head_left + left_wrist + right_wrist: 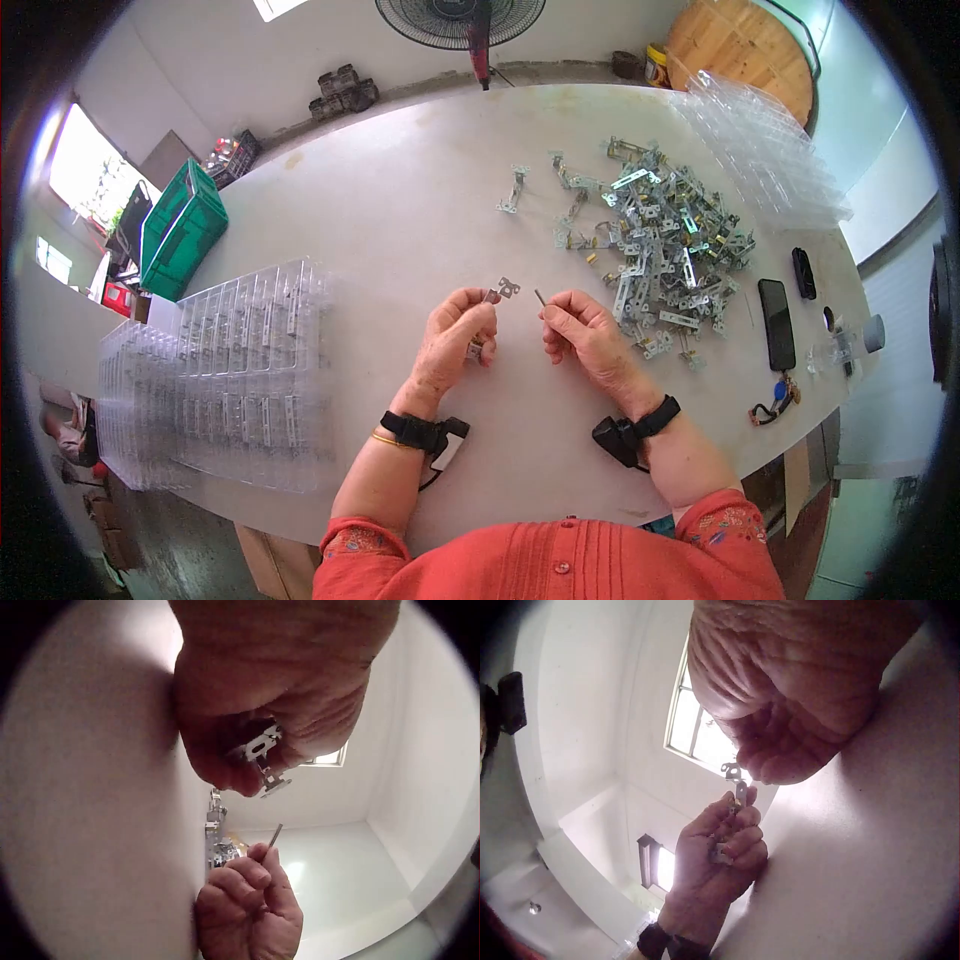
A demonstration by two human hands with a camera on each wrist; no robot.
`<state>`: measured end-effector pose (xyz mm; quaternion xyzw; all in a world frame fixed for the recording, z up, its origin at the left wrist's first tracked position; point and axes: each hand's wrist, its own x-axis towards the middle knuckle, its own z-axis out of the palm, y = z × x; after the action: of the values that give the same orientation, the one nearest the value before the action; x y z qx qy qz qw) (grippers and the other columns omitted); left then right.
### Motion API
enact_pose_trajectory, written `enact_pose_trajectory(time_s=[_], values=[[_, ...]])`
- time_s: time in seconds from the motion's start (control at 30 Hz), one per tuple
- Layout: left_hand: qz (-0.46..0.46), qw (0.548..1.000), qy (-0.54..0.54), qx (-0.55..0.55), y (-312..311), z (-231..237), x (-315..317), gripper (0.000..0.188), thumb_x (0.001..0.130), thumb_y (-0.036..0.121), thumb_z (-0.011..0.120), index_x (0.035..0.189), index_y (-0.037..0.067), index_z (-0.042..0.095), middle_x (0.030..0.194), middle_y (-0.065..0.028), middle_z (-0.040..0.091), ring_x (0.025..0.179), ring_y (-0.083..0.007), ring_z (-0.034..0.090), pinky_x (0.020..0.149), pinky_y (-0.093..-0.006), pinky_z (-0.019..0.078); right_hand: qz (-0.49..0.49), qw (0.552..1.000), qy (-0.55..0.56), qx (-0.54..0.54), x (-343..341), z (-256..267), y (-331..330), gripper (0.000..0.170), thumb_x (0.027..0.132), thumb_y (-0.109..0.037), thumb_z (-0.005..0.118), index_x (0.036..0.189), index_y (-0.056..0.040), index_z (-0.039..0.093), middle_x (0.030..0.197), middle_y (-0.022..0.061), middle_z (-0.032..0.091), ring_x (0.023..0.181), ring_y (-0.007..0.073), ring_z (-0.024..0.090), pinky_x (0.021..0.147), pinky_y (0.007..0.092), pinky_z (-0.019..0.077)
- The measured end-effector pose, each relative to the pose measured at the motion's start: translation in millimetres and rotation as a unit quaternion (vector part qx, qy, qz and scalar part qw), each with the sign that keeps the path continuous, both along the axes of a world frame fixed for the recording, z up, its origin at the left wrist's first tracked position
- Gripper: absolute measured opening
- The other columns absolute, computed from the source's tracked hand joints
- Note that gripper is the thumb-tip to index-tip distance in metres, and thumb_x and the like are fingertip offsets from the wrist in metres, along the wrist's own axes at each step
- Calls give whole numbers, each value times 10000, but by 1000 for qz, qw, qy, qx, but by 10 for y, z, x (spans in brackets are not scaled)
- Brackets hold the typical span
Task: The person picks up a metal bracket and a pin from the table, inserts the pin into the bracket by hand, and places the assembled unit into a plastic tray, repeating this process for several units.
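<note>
Silvery metal bracket with a flat, holed end plate (509,288) sits in the left hand (455,340), at the centre of the scene, above a broad pale grey table (400,200). That hand's fingers curl round the bracket, its end plate jutting out toward one o'clock. Just beside it, the right hand (582,330) pinches a thin, straight grey metal rod (541,297) between thumb and forefinger, its tip pointing toward eleven o'clock. Rod and bracket are near each other but apart, and so are the hands.

Around the hands, as the head view shows it: at two o'clock lies a jumbled heap of similar silvery metal brackets with some brass-coloured parts (670,240); beyond it, a stack of clear plastic trays (770,150). One loose bracket (515,190) lies at twelve o'clock. A black smartphone (777,325) rests at three o'clock. Between eight and nine o'clock, clear compartmented plastic trays (322,370) hold metal pieces in rows. Farther off, between nine and ten o'clock, is a green plastic crate (185,230). Each wrist wears a black strap with a small camera.
</note>
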<state>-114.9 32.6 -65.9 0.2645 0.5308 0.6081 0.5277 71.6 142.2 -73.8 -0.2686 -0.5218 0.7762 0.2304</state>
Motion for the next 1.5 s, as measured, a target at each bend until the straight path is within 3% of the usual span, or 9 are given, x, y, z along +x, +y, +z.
enact_pose_trajectory(time_s=[0.1, 0.27, 0.37, 0.83, 1.1, 1.2, 1.3, 1.37, 1.5], values=[[35, 999, -4, 19, 2, -81, -7, 218, 974, 162, 580, 1126, 5, 576, 772, -15, 569, 548, -93, 537, 473, -233, 446, 4, 1000, -23, 13, -5, 24, -15, 139, 985, -209, 612, 983, -70, 602, 777, -5, 598, 659, 85, 568, 570, 243, 485], [34, 990, 133, 26, -8, -116, 15, 212, 980, 172, 612, 1107, 2, 614, 805, -32, 612, 614, -74, 563, 463, -216, 462, 15, 999, -34, 35, 0, 89, -50, 137, 981, -212, 619, 985, -76, 605, 753, -17, 590, 642, 68, 559, 558, 229, 476], [46, 987, 148, 29, 17, -146, 49, 223, 959, 171, 640, 1088, -10, 625, 755, -25, 614, 523, -50, 526, 462, -204, 439, 28, 998, -41, 38, -3, 79, -41, 134, 981, -213, 618, 984, -80, 606, 733, -27, 583, 628, 57, 550, 551, 223, 468], [19, 986, 163, 5, -4, -57, 38, 223, 947, 168, 642, 1072, -16, 634, 748, -25, 622, 519, -38, 501, 448, -197, 390, 38, 996, -56, 55, -12, 49, -40, 139, 978, -219, 616, 958, -82, 598, 711, -30, 582, 605, 53, 543, 540, 219, 458], [5, 973, 232, -12, -4, -107, 88, 183, 938, 179, 662, 1052, 35, 666, 742, 2, 628, 561, -23, 521, 469, -178, 400, 45, 996, -57, 55, -4, 75, -49, 250, 1011, -234, 574, 1182, -63, 510, 773, 7, 604, 678, 81, 590, 608, 245, 505], [9, 972, 236, -3, -6, -113, 91, 181, 935, 174, 665, 1051, 35, 667, 749, 8, 625, 570, -20, 517, 473, -177, 400, 45, 997, -35, 59, -21, 42, -61, 230, 1015, -213, 558, 1180, -59, 517, 761, 3, 608, 649, 71, 570, 581, 239, 496], [-20, 966, 256, 15, -4, -148, 66, 177, 930, 165, 673, 1044, 30, 669, 755, 13, 621, 611, -33, 538, 517, -192, 434, 57, 996, -42, 59, -17, 9, -58, 221, 1020, -239, 558, 1153, -64, 548, 774, -4, 602, 696, 74, 587, 619, 240, 508], [-19, 969, 243, 28, -5, -169, 71, 175, 911, 124, 688, 1035, 4, 658, 813, 12, 658, 728, -41, 561, 650, -217, 473, 57, 994, -52, 72, -19, 6, -65, 207, 1017, -239, 565, 1126, -63, 568, 777, -8, 603, 696, 70, 584, 620, 238, 507], [-31, 963, 268, 26, -16, -159, 63, 170, 911, 119, 687, 1034, 5, 660, 821, 7, 662, 732, -47, 566, 655, -222, 476, 43, 993, -67, 92, -35, 27, -92, 164, 1007, -225, 583, 1043, -69, 616, 769, -29, 592, 689, 54, 570, 621, 227, 500]])
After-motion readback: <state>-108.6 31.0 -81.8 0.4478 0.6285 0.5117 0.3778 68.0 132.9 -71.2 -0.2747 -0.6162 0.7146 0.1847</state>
